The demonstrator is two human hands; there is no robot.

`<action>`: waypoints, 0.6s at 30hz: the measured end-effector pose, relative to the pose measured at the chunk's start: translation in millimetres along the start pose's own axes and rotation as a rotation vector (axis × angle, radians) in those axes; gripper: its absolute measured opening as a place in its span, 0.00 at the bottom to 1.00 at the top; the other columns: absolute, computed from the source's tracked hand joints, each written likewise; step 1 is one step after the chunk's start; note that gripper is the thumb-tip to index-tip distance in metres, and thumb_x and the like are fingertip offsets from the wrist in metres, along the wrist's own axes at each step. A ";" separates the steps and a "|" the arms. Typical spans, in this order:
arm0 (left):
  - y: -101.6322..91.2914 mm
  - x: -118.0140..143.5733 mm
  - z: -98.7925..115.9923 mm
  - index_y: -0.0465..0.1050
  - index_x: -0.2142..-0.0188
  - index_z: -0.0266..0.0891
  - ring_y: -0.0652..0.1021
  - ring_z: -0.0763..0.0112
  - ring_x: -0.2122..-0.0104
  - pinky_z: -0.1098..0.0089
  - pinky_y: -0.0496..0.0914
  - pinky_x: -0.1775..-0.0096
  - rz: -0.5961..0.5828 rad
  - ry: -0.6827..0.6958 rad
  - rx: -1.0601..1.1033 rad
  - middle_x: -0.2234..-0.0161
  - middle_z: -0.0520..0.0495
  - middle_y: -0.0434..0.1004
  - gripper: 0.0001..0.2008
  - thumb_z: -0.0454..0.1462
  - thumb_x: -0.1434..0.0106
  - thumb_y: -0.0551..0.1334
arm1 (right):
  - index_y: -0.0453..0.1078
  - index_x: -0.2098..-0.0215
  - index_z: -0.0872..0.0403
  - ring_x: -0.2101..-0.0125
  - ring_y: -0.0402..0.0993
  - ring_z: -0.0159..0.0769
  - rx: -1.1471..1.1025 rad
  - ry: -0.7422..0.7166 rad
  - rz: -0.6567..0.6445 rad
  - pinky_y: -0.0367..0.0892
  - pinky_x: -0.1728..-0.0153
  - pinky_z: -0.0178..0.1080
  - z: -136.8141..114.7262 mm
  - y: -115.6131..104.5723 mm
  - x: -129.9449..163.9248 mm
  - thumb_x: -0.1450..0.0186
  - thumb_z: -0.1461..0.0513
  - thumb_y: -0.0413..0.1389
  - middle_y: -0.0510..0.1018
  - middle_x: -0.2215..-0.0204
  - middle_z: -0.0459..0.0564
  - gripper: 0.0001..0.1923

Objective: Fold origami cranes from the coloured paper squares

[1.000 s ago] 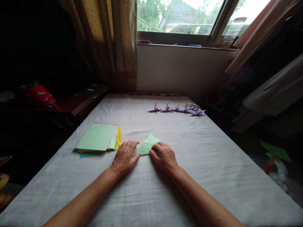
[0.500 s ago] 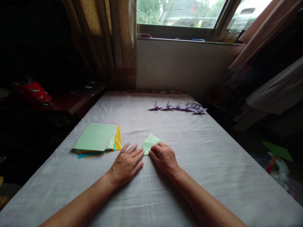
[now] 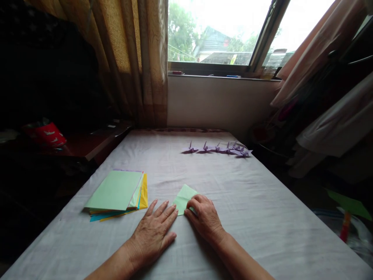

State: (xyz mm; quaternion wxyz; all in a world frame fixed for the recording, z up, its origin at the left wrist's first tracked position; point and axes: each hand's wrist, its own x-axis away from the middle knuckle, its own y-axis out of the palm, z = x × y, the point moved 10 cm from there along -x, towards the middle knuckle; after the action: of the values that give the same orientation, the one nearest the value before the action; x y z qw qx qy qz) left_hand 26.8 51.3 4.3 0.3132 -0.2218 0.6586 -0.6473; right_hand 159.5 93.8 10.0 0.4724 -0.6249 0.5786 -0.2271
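A small pale green sheet of origami paper (image 3: 184, 196), creased and folded, lies on the white cloth in front of me. My left hand (image 3: 154, 229) rests flat with its fingers spread, the fingertips at the paper's left edge. Curled over the paper's right side is my right hand (image 3: 205, 217), thumb and fingers closed on its edge. The right hand hides that part of the sheet.
To the left lies a stack of coloured paper (image 3: 116, 190), pale green on top. Several purple paper cranes (image 3: 217, 148) stand in a row at the far right of the cloth-covered table (image 3: 262, 229). A red container (image 3: 48, 134) sits on a dark side table.
The view has tilted upward, so everything sits lower in the picture. My hands stay at the green paper in nearly the same pose.
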 end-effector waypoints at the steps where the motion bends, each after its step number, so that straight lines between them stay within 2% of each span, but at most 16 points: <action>1: 1.0 0.5 -0.9 0.56 0.34 0.50 0.64 0.57 0.37 0.51 0.49 0.35 -0.043 -0.008 0.028 0.37 0.50 0.64 0.28 0.50 0.31 0.53 | 0.73 0.67 0.50 0.60 0.71 0.38 -0.004 0.007 -0.008 0.58 0.58 0.38 1.7 -0.3 0.1 0.39 0.62 0.62 0.77 0.64 0.47 0.02; 5: 2.8 7.2 -6.7 0.52 0.33 0.52 0.61 0.55 0.35 0.48 0.49 0.35 -0.131 -0.039 0.105 0.35 0.49 0.61 0.31 0.52 0.32 0.54 | 0.74 0.67 0.50 0.59 0.71 0.39 -0.018 0.032 -0.030 0.59 0.57 0.39 5.3 -1.1 -0.4 0.39 0.62 0.62 0.77 0.63 0.47 0.02; 12: -0.5 30.2 -25.7 0.53 0.33 0.54 0.61 0.55 0.35 0.51 0.51 0.35 -0.106 -0.051 0.076 0.36 0.50 0.63 0.32 0.53 0.34 0.56 | 0.73 0.68 0.51 0.60 0.71 0.38 -0.046 0.036 -0.002 0.58 0.58 0.38 5.3 -1.3 0.6 0.38 0.62 0.61 0.77 0.65 0.46 0.01; 15: -9.5 29.6 -29.0 0.61 0.37 0.52 0.63 0.54 0.36 0.50 0.51 0.36 -0.051 -0.033 0.015 0.38 0.49 0.66 0.29 0.56 0.34 0.55 | 0.73 0.68 0.51 0.60 0.71 0.38 -0.048 0.040 0.001 0.58 0.57 0.38 5.1 -1.9 0.5 0.38 0.62 0.61 0.76 0.65 0.46 0.01; 18: -19.3 14.1 -26.2 0.72 0.45 0.48 0.64 0.51 0.37 0.47 0.51 0.37 0.057 -0.066 -0.064 0.39 0.45 0.67 0.25 0.55 0.33 0.54 | 0.74 0.69 0.51 0.60 0.71 0.37 -0.041 0.043 0.002 0.58 0.58 0.38 5.2 -2.2 -0.4 0.38 0.62 0.61 0.76 0.65 0.46 0.02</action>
State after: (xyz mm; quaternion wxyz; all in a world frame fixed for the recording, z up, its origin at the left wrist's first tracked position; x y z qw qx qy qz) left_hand -3.7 58.9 20.8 0.3457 -0.2339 0.6745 -0.6090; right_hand 164.9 95.6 9.7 0.4470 -0.6291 0.5936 -0.2280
